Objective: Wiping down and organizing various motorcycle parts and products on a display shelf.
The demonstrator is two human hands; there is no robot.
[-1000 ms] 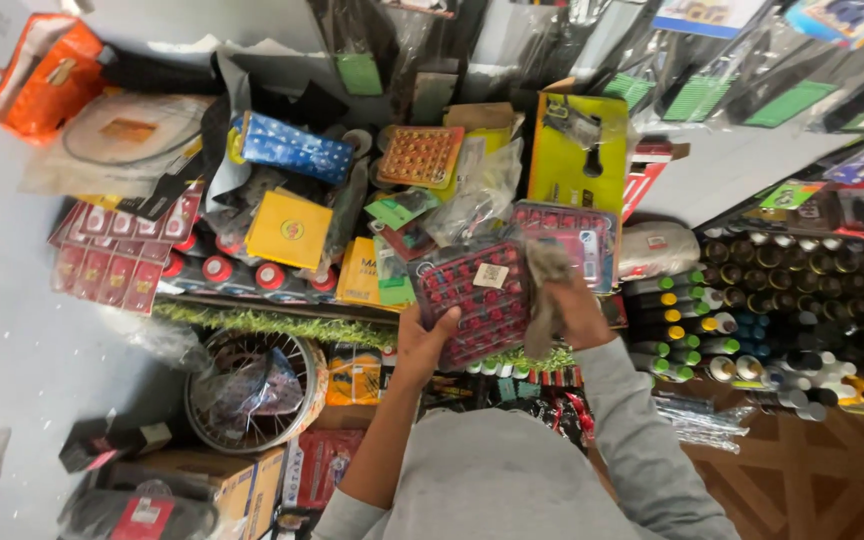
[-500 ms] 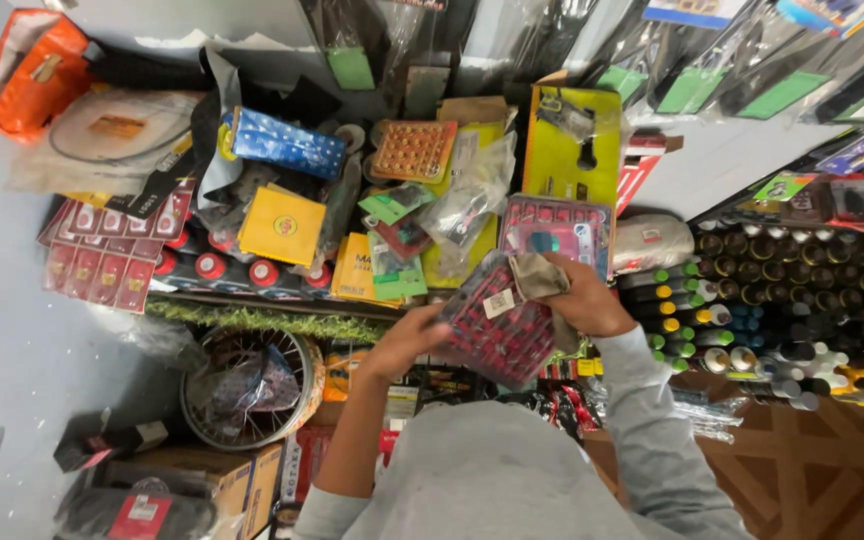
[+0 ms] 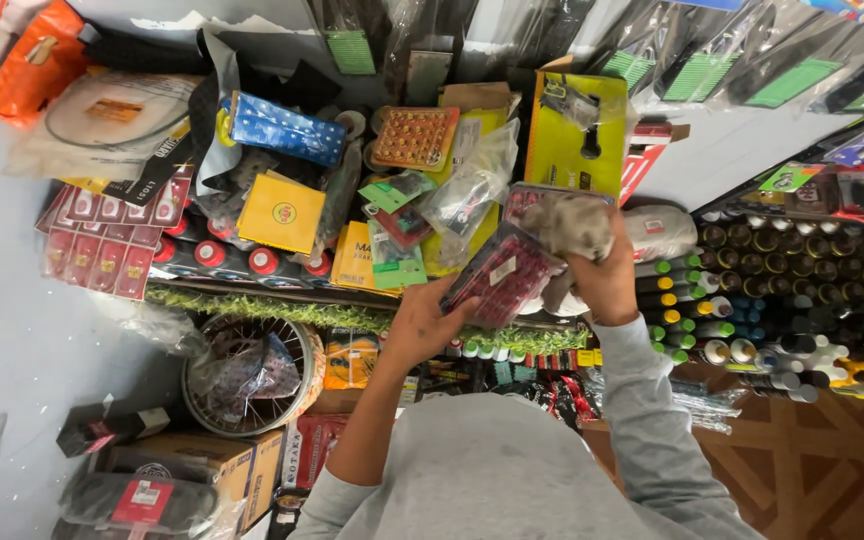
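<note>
Left hand: our left hand grips the lower-left edge of a flat clear-plastic blister pack of small dark-red parts; fingers curled onto it, thumb on top, closed on the pack.
Right hand: our right hand is closed round a crumpled grey-white cloth, pressed against the pack's upper-right end; grip tight, no gap seen.
Pack position: held tilted in the air over the front edge of the cluttered shelf, just above a strip of green artificial grass trim that runs along that edge.
Behind pack: a second red blister tray, partly hidden by the cloth; whether it touches the cloth we cannot tell.
Shelf, back edge: tall yellow-green card pkg w/ a black tool; orange tray of round studs; blue dotted bag.
Shelf, middle: square yellow packet; clear plastic bags, near the pack but apart.
Shelf, left side: row of red-and-white carded items; black-red round caps beside them.
Right of hands: rows of spray cans w/ coloured caps, near the right hand's wrist.
Below shelf: spoked wheel rim w/ plastic wrap inside; cardboard boxes at lower left.
Sleeves: grey sweatshirt; the left sleeve is pushed up, the right reaches the wrist.
</note>
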